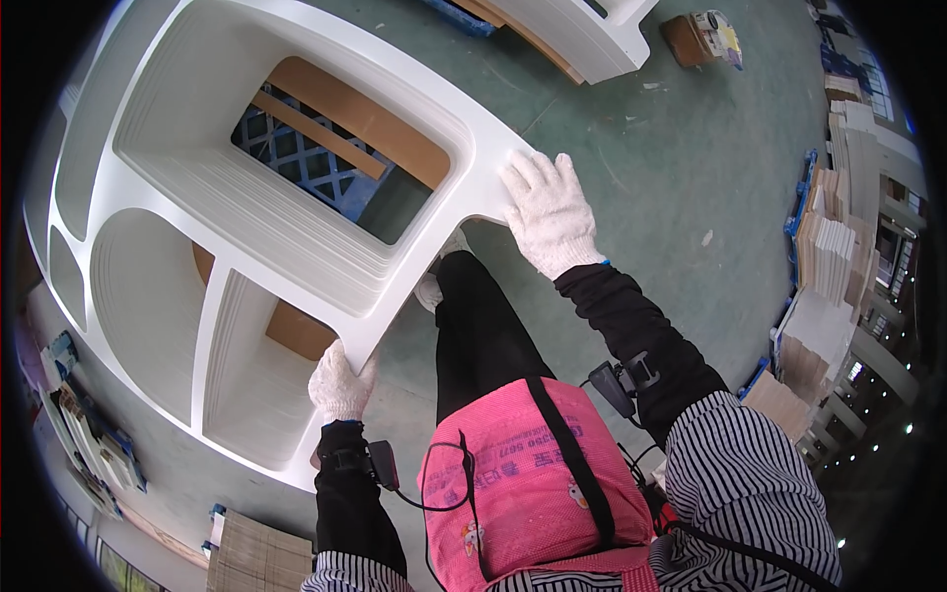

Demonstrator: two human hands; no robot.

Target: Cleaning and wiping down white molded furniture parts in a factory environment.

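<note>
A tall stack of white panels [472, 205] with large rounded cut-outs fills the upper left, its many layers showing as lines inside the openings. My left hand [341, 385], in a white knit glove, is closed round the near corner of the top panel, its fingertips partly hidden. My right hand [552, 215], gloved the same way, lies with fingers stretched over the panel's right end. The rest of that hand is off the edge, above the floor.
Through the largest opening show a blue pallet [296, 148] and brown boards [365, 109]. Another white stack [602, 49] stands at the top, beside a small cardboard box [688, 41]. Stacked boards [824, 257] line the right side. A brown stack [258, 555] is at lower left.
</note>
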